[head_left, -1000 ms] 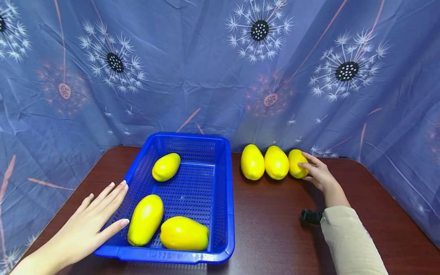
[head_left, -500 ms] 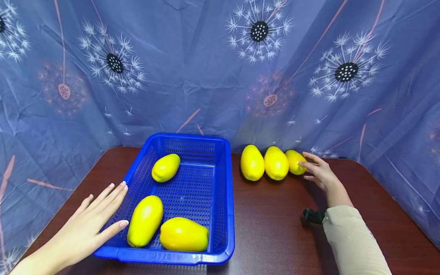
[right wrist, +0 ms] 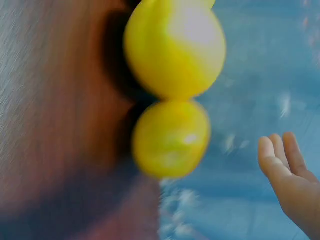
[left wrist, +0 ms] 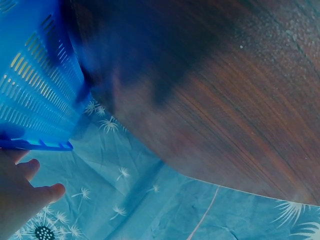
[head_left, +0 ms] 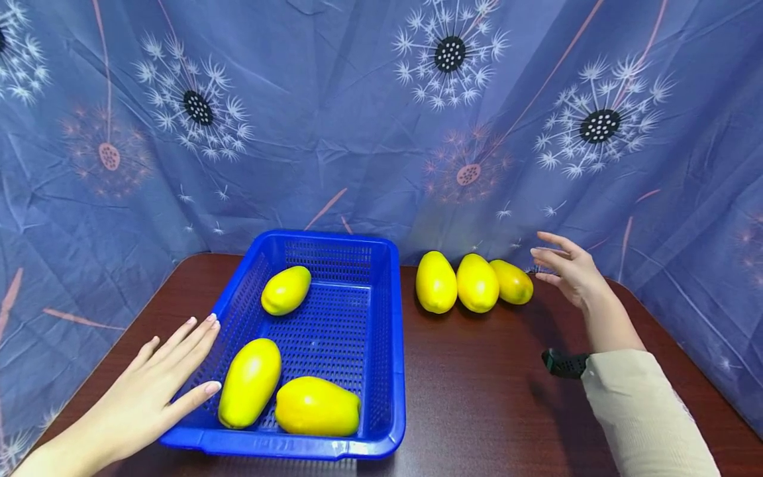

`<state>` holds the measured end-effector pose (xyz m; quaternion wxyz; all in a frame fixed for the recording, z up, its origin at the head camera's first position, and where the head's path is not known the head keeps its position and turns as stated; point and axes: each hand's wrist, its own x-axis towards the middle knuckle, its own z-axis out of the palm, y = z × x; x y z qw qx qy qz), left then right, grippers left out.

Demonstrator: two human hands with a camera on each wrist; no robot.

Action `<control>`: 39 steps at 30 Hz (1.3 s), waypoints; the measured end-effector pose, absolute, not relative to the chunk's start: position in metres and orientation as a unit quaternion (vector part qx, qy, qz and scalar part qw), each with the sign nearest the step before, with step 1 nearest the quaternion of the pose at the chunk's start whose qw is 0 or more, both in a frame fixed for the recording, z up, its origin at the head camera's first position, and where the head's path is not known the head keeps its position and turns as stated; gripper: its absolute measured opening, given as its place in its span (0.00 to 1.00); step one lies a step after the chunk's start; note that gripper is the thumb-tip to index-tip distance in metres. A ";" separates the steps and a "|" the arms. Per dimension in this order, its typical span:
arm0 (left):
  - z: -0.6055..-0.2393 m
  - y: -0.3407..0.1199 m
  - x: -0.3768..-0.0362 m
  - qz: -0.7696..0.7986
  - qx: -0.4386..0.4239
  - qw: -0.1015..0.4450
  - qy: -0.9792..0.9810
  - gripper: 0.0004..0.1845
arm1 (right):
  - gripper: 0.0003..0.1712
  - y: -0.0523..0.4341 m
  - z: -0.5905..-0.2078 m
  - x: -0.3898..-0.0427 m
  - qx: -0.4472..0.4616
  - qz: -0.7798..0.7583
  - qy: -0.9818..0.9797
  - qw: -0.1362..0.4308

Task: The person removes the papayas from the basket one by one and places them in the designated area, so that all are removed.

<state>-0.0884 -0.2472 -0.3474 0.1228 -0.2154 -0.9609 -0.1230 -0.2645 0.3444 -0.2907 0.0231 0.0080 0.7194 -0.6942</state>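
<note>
A blue plastic basket (head_left: pixel 393 371) sits on the brown table (head_left: pixel 477 397) and holds three yellow mango-like fruits (head_left: pixel 250 381). To its right three more yellow fruits stand in a row; the rightmost fruit (head_left: pixel 512 281) lies tilted on the table. My right hand (head_left: pixel 566 268) hovers open just right of it, fingers straight, touching nothing. The right wrist view shows that fruit (right wrist: pixel 171 137) blurred, with my fingertips (right wrist: pixel 277 155) apart from it. My left hand (head_left: pixel 161 377) lies flat and open against the basket's left wall (left wrist: pixel 35 95).
A blue cloth with dandelion prints (head_left: pixel 357 119) hangs behind and around the table. The table's left edge runs close to my left hand. Bare tabletop lies between the basket and my right sleeve (head_left: pixel 644 417).
My right hand has let go of the rightmost fruit and lifted up and to the right. That fruit has tipped over to lie tilted. The left hand has not moved.
</note>
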 end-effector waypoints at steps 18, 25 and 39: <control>-0.350 -0.248 -0.090 -0.125 -0.212 0.119 -0.962 0.39 | 0.30 0.229 -0.248 -0.257 -0.122 -0.651 0.737 0.139; -0.350 -0.249 -0.090 -0.128 -0.215 0.125 -0.960 0.39 | 0.31 0.185 -0.259 -0.248 -0.203 -0.618 0.732 0.203; -0.348 -0.248 -0.090 -0.126 -0.211 0.116 -0.962 0.40 | 0.27 0.109 -0.287 -0.223 -0.293 -0.554 0.700 0.343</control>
